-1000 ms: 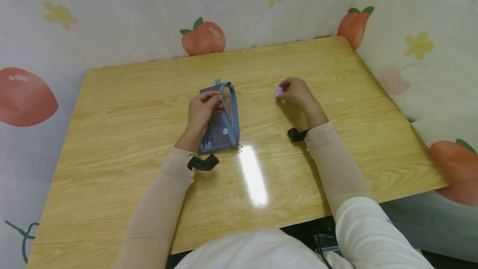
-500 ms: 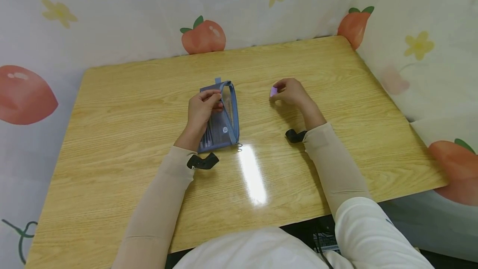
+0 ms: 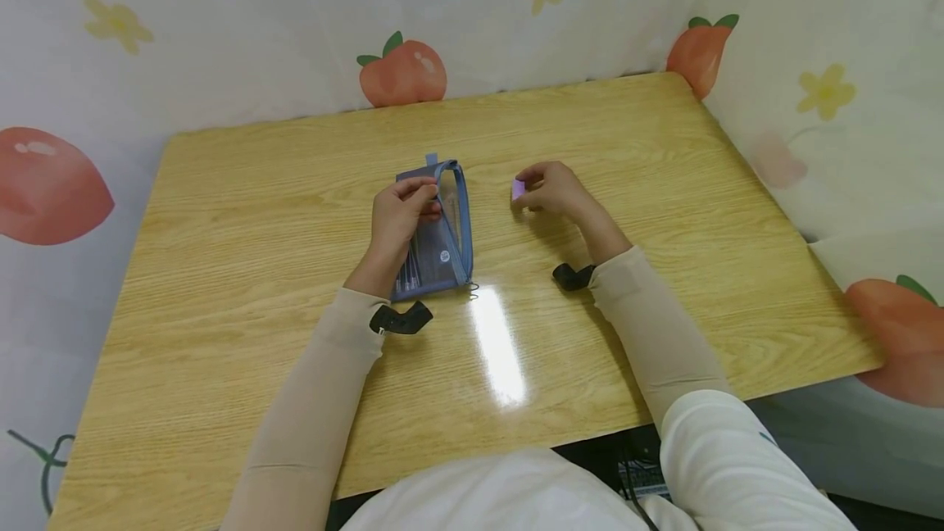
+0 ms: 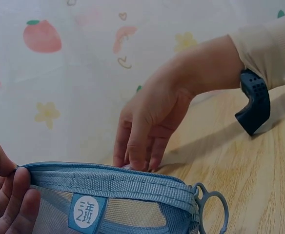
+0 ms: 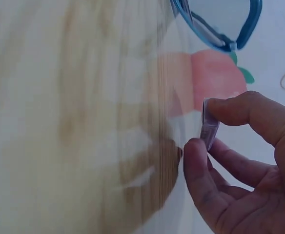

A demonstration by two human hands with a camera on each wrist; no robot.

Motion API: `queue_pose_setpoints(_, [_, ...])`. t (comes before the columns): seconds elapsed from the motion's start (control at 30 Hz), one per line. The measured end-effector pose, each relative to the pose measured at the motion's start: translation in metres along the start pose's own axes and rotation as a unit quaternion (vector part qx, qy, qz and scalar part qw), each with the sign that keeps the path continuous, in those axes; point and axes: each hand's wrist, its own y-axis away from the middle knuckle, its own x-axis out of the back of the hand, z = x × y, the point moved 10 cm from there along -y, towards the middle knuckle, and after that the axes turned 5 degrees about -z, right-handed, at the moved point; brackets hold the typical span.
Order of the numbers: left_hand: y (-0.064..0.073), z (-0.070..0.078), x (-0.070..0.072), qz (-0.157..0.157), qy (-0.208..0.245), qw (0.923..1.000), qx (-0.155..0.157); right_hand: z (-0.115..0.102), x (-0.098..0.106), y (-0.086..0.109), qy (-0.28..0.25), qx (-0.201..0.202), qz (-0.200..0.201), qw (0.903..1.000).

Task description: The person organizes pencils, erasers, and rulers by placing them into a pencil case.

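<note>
A blue mesh zip pouch (image 3: 433, 269) lies on the wooden table with its mouth unzipped and gaping on the right side. My left hand (image 3: 397, 215) pinches the upper edge of that opening between thumb and fingers. The left wrist view shows the pouch's zip band (image 4: 132, 187), a round white label (image 4: 85, 211) and a ring-shaped zip pull (image 4: 214, 209). To the right of the pouch, my right hand (image 3: 555, 188) holds a small purple block (image 3: 519, 189) between thumb and fingertips. The block (image 5: 210, 124) looks wrapped; its exact kind is unclear.
The table (image 3: 243, 269) spreads around both hands, with its front edge near the person's body. Patterned wall sheets with peaches (image 3: 402, 76) border the back and right side. Black wrist cameras (image 3: 401, 319) sit on both sleeves.
My right hand has moved left with the purple block, closer to the pouch's opening. The left hand and the pouch have stayed in place.
</note>
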Motion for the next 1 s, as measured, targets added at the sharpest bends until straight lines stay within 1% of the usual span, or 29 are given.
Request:
queue_pose_setpoints(0.2, [0.001, 0.001, 0.0, 0.003, -0.009, 1.0, -0.001, -0.01, -0.018, 0.001, -0.003, 0.014, -0.028, 0.9995])
queue_pose_setpoints(0.47, [0.001, 0.0, 0.0, 0.001, 0.014, 0.9999, 0.002, -0.023, -0.037, 0.0, 0.058, 0.04, -0.042, 0.9966])
queue_pose_setpoints(0.6, [0.002, 0.001, 0.0, -0.001, 0.012, 0.9999, 0.001, -0.025, -0.045, 0.0, 0.06, 0.048, -0.049, 0.9958])
queue_pose_setpoints(0.8, [0.002, 0.002, 0.0, -0.001, 0.009, 1.0, 0.0, -0.034, -0.054, 0.0, 0.061, 0.076, -0.059, 0.9935])
queue_pose_setpoints(1.0, [0.001, 0.001, -0.001, 0.001, 0.009, 1.0, -0.002, -0.041, -0.062, 0.002, 0.062, 0.084, -0.068, 0.9922])
